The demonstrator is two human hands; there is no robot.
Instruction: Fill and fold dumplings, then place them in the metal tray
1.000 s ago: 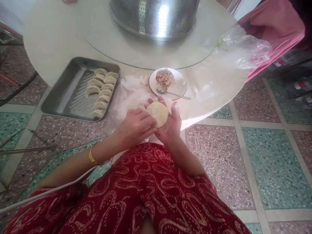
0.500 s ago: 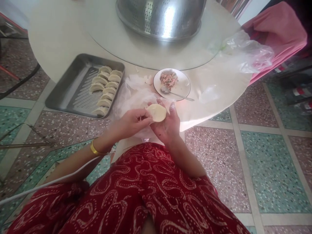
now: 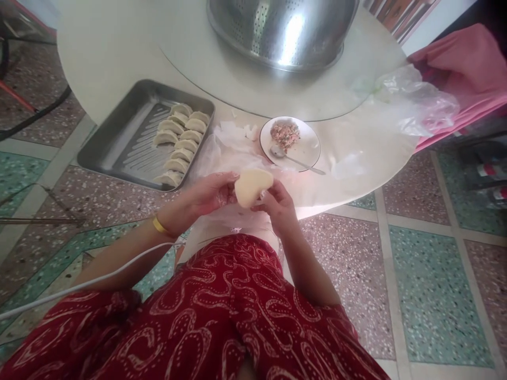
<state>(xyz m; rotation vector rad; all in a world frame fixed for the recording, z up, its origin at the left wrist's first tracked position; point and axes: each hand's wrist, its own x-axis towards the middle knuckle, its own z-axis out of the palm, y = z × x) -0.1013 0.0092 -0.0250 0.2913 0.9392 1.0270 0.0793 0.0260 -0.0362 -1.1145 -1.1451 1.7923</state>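
Head view, hands [image 3: 214,194] [image 3: 282,206] holding dough wrapper [image 3: 251,186], bottle label [image 3: 489,170] blurred

The dough wrapper [image 3: 249,189] hides some fingertips of the right hand [image 3: 280,207], and whether the left hand [image 3: 213,193] grips its edge cannot be made out. Beyond the fingers, the top edge cuts off the steel colander [image 3: 283,34]. Far right of them, the pink cloth [image 3: 473,68] leaves the picture and bottles [image 3: 491,170] blur; below them, red clothing [image 3: 233,301] runs off.
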